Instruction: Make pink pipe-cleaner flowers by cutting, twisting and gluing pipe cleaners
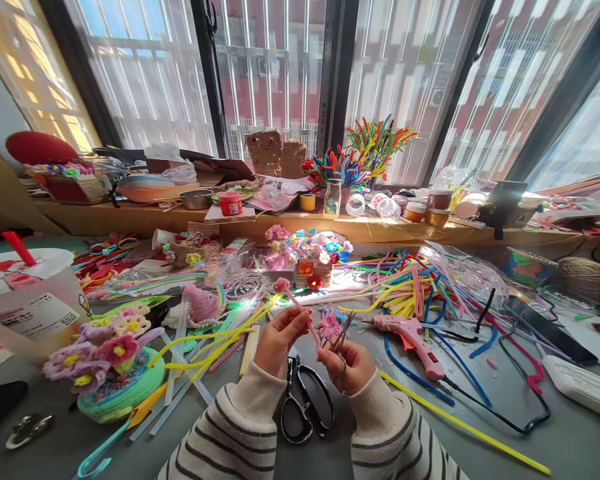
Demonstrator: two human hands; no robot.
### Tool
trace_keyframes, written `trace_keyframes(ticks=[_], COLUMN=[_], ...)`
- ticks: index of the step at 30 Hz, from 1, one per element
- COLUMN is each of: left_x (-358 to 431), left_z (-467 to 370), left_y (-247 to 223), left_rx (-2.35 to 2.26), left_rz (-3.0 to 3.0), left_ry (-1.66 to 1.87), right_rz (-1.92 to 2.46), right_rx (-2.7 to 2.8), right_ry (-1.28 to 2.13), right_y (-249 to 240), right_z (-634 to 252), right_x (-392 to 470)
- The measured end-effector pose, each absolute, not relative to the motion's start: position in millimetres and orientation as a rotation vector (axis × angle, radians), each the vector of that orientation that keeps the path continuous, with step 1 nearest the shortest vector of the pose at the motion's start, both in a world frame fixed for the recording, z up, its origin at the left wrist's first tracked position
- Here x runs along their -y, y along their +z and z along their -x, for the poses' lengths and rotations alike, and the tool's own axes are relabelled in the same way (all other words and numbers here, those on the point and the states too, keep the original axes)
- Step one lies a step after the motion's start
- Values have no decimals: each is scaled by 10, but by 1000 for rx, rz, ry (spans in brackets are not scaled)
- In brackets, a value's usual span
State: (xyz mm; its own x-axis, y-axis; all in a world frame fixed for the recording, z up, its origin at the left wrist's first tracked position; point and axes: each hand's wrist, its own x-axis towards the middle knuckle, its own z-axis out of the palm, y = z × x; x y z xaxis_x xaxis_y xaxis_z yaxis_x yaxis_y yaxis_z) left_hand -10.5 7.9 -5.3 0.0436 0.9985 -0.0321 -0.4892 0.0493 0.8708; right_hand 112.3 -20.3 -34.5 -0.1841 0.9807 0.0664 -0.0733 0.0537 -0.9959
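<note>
Between both hands, near the middle of the view, runs a pink pipe-cleaner stem with a small pink flower [281, 286] at its upper left end. My left hand [284, 339] pinches the stem below the flower. The fingertips of my right hand [349, 365] are at the stem's lower end, and small metal scissors [341, 341] are held in that same hand, blades pointing up. Black-handled scissors [305, 403] lie on the table between my wrists. Behind the hands sits a small pile of pink and purple pieces [330, 323].
A pink glue gun [413, 343] with a black cord lies at right, beside blue and yellow pipe cleaners [465, 423]. At left stand a flower-topped green round piece [125, 390] and a drink cup [35, 303]. A flower box [313, 272] stands behind.
</note>
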Motion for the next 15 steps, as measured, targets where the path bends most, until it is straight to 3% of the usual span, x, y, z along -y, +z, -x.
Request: trace_keyframes(ticks=[15], left_x=[-85], left_z=[151], left_y=[-37], left_rx=[-747], left_rz=[-728], left_ry=[1325], right_rz=[995], right_rx=[1951], right_ry=[1119], right_y=[-434], right_z=[-1121], right_x=[357])
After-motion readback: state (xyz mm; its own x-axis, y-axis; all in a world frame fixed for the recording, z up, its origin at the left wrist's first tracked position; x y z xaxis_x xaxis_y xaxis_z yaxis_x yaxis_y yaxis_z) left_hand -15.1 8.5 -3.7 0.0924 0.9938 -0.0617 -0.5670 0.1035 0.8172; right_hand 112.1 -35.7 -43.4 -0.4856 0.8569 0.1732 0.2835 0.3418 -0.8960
